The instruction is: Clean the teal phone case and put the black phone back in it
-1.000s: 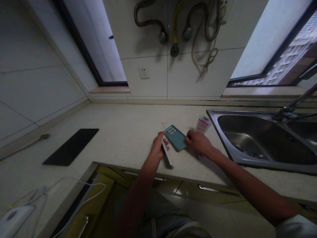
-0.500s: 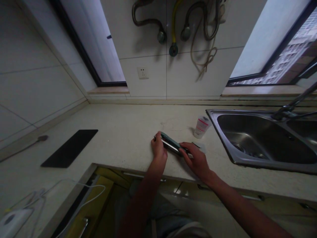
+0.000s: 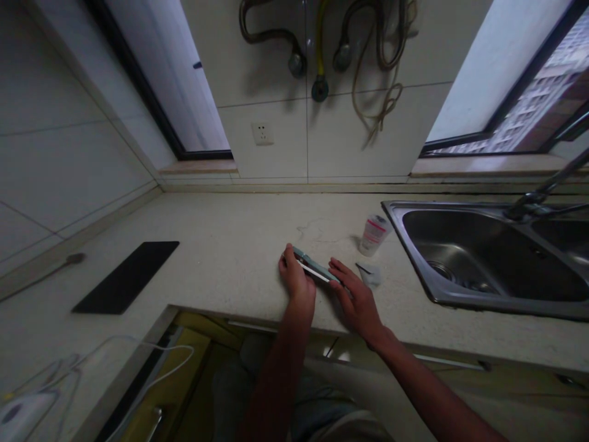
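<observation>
A slim, flat, teal-green slab with a bright silvery edge (image 3: 315, 266) is held between my two hands, tilted, just above the counter. It resembles a phone or its case, but I cannot tell which. My left hand (image 3: 295, 276) is closed around its left end. At the other end, the fingers of my right hand (image 3: 356, 298) curl over it, with the thumb along the near edge. To the right of my right hand, a small whitish piece with a dark strip (image 3: 369, 274) lies on the counter (image 3: 221, 245). Behind it stands a clear plastic cup with pink print (image 3: 373, 234).
A steel double sink (image 3: 469, 264) with a faucet (image 3: 529, 202) is at the right. On the left lie a black flat board (image 3: 126, 277) and a white cable (image 3: 170, 347). An open yellow drawer (image 3: 184, 374) stands below the counter's front edge. Hoses (image 3: 320, 49) hang on the wall.
My right hand has shifted slightly left and its fingers have lifted, uncovering more of the whitish piece. The slab has moved slightly left in my left hand. The camera view has shifted a little.
</observation>
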`<control>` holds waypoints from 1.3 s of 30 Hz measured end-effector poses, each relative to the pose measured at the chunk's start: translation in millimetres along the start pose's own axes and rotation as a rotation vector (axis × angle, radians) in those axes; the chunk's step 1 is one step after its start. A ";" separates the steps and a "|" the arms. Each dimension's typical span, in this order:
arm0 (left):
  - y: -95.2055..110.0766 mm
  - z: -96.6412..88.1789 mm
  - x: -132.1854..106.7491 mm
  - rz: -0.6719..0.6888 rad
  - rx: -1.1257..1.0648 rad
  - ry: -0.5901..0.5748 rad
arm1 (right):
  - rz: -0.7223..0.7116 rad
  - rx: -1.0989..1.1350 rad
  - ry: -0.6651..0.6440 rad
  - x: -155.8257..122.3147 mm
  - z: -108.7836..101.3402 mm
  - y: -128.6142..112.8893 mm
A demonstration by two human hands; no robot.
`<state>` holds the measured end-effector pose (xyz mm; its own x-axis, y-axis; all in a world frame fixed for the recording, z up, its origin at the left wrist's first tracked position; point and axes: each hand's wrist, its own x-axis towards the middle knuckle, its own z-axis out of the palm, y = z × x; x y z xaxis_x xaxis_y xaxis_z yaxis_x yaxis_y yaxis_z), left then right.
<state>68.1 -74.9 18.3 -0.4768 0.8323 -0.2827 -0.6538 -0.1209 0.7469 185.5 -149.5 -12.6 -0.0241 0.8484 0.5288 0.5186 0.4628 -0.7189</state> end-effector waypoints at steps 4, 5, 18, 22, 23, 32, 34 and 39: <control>-4.7 2.3 -1.3 -0.018 -0.040 -0.007 | 0.004 0.027 -0.026 0.6 -3.4 2.0; -5.8 2.6 -1.9 -0.030 -0.041 -0.005 | 0.005 0.033 -0.035 0.2 -3.9 2.6; -0.5 0.6 -15.5 -0.046 -0.028 -0.124 | 0.224 0.135 0.119 -4.2 -6.8 -1.5; -1.9 -7.6 -22.9 0.060 0.037 -0.064 | 0.472 0.448 0.305 -3.3 -4.1 3.4; -2.8 -10.4 -23.5 0.088 0.058 -0.050 | 0.529 0.537 0.327 -3.3 -3.2 4.2; 7.2 -24.7 -27.8 -0.052 -0.027 -0.221 | 0.738 0.922 0.302 -2.3 -6.7 -16.6; 11.2 -25.8 -31.4 -0.099 -0.045 -0.312 | 0.744 0.954 0.288 -1.7 -7.6 -19.9; 15.9 -29.7 -35.6 -0.078 -0.033 -0.319 | 0.800 0.939 0.259 -3.7 -8.4 -19.9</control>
<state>57.3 -122.5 22.4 -0.2198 0.9666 -0.1315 -0.7023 -0.0632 0.7090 182.5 -164.0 3.5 0.2390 0.9489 -0.2059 -0.4981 -0.0623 -0.8649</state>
